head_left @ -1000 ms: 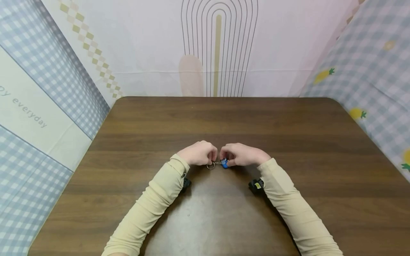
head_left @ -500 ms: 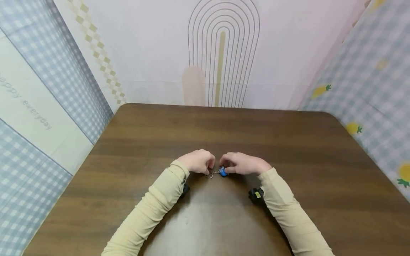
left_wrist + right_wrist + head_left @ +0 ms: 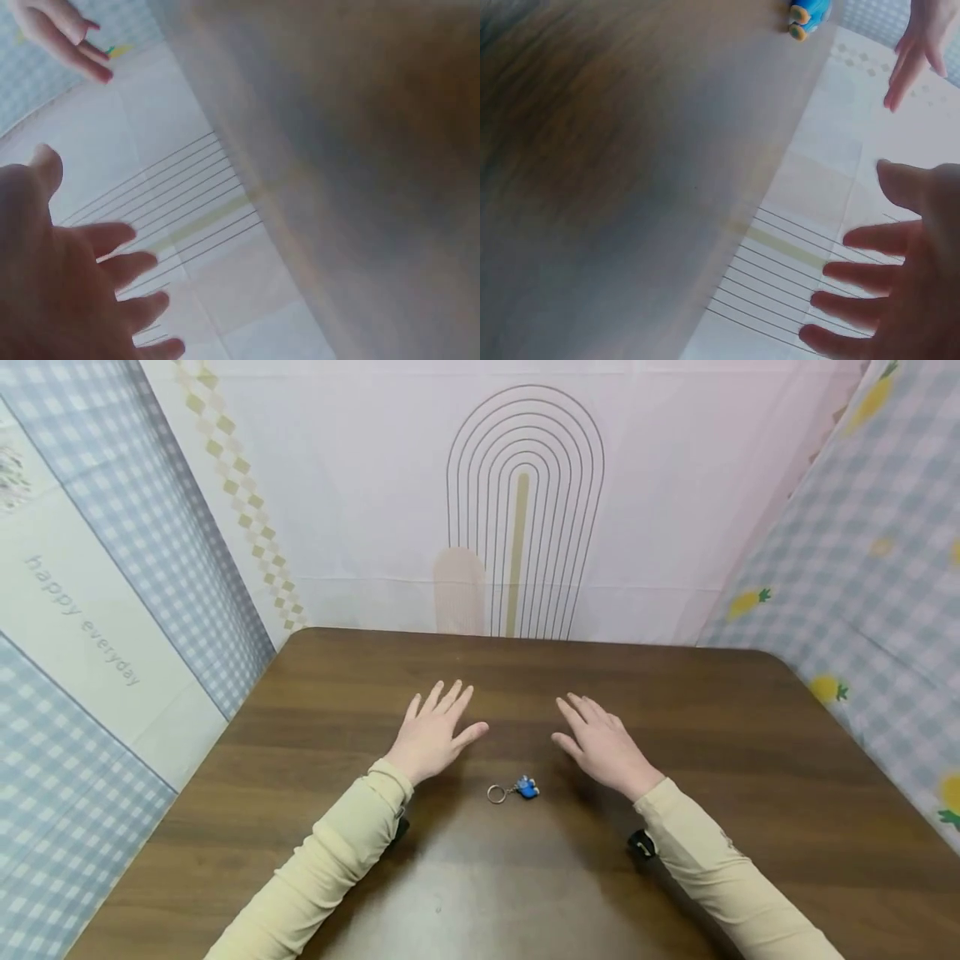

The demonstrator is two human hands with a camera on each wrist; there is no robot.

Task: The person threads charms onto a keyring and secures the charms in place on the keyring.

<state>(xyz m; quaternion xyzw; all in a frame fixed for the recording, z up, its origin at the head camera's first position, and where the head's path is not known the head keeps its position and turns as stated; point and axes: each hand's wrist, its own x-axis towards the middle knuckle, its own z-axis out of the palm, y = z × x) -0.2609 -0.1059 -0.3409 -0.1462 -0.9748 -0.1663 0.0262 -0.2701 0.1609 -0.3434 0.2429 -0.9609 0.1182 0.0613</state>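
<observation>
A keychain (image 3: 528, 787) with a small blue figure, a short chain and a metal ring lies on the brown table between the two hands. Up and left of it, the left hand (image 3: 432, 737) is spread with straight fingers and holds nothing. On the other side the right hand (image 3: 604, 747) is likewise extended, its fingers straight and apart from the keychain. The right wrist view catches the blue figure (image 3: 810, 16) with its yellow-orange feet at the top edge. In the left wrist view the keychain does not show.
The wood-grain table (image 3: 360, 685) reaches back to a white cloth (image 3: 360, 510) printed with arch lines. Checked cloths hang at the left and right sides. A dark wrist camera (image 3: 642, 843) sits under the right sleeve.
Both hands have let go of the keychain, moved apart and away from it, and straightened their fingers. The keychain now lies alone on the table. The head view has tilted up a little.
</observation>
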